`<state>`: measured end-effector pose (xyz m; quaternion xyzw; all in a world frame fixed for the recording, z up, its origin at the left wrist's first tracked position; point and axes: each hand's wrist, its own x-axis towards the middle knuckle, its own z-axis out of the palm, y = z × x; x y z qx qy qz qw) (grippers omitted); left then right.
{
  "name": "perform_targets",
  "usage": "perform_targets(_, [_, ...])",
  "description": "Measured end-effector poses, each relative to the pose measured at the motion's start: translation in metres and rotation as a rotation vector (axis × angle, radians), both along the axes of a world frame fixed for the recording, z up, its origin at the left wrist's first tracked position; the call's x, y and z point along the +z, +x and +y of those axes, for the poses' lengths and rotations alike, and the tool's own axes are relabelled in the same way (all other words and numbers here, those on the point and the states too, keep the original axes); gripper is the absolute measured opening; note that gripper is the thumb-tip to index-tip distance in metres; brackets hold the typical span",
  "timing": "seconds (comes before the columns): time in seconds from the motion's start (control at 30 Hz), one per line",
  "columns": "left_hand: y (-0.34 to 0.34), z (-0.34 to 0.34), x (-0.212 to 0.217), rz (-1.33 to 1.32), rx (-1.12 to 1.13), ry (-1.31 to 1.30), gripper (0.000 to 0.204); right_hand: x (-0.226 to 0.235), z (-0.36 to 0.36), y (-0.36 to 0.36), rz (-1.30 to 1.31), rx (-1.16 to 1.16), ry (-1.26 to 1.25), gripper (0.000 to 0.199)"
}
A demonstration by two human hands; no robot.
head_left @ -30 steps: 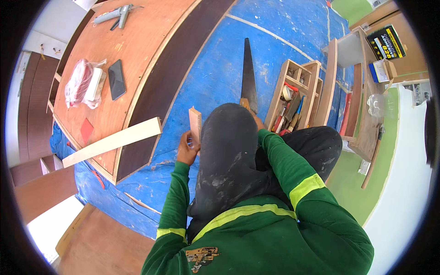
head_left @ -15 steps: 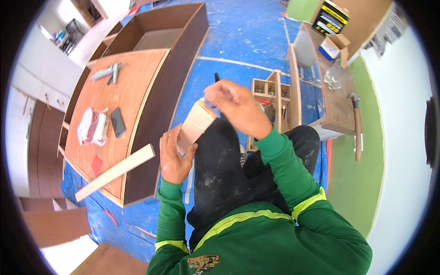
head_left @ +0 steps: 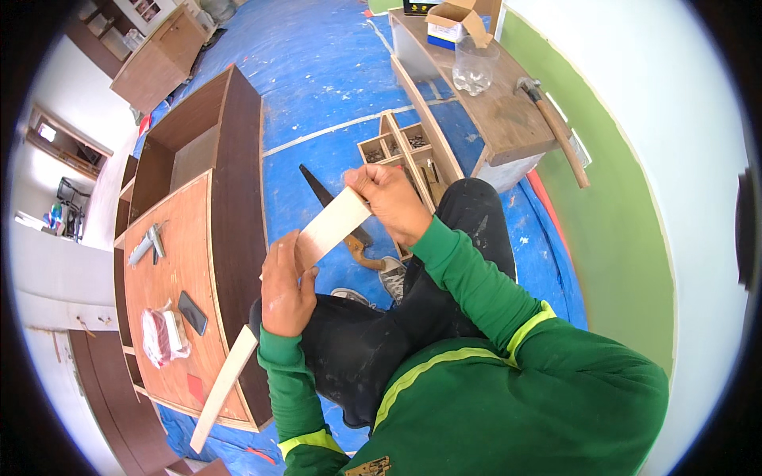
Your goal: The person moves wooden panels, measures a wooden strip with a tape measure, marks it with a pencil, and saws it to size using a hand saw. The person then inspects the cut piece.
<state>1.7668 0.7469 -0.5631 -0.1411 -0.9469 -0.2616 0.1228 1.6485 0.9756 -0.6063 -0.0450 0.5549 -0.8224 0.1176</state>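
Note:
A short, pale piece of wood [head_left: 333, 225] slants across above my lap, held at both ends. My left hand [head_left: 287, 285] grips its lower left end, thumb on the near side. At the upper right end, my right hand [head_left: 390, 203] pinches it between thumb and fingers. Beneath it on the blue sheeting lies a handsaw [head_left: 315, 186], its wooden handle near my shoes; the wood covers part of the blade. Just beyond my right hand stands a wooden toolbox [head_left: 386, 128] with small hardware in its compartments.
On my left is a dark brown cabinet [head_left: 240, 262] bearing a caulking gun [head_left: 148, 244], a phone [head_left: 192, 312] and a plastic-wrapped pack [head_left: 164, 334]. A long wood strip [head_left: 225, 390] leans there. To the right, a bench [head_left: 498, 119] holds a hammer [head_left: 553, 127], clear plastic container [head_left: 475, 70] and open box [head_left: 452, 24].
The wood piece has turned from its layered end to show a flat, pale face. My right hand has moved from hovering by its end to gripping it. The view has shifted right.

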Motion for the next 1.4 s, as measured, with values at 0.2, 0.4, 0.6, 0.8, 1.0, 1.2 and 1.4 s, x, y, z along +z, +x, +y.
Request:
perform_targets(0.2, [-0.057,0.005,-0.011,-0.082,-0.253,0.079,0.065,-0.011,0.021,-0.006,-0.180,0.005,-0.198,0.035])
perform_targets(0.4, [-0.088,0.017,-0.062,-0.444,-0.385,0.585,0.069,-0.057,0.013,-0.019,-0.248,0.279,-0.017,0.040])
perform_targets(0.6, [-0.094,0.020,-0.074,-0.534,-0.219,0.914,0.081,-0.168,0.023,-0.031,0.483,0.605,1.321,0.040])
perform_targets(0.8, [-0.106,0.025,-0.079,-0.375,-0.007,0.880,0.080,-0.207,-0.016,0.015,0.629,0.637,1.196,0.033])
perform_targets(1.0, [-0.102,0.026,-0.081,-0.270,0.088,0.705,0.075,-0.155,0.006,0.006,0.425,0.715,1.389,0.035])
perform_targets(1.2, [-0.100,0.029,-0.073,-0.246,0.041,0.692,0.080,-0.172,0.000,0.008,0.468,0.817,1.427,0.036])
perform_targets(1.4, [-0.096,0.030,-0.073,-0.245,0.051,0.690,0.079,-0.153,-0.002,0.008,0.375,0.727,1.424,0.034])
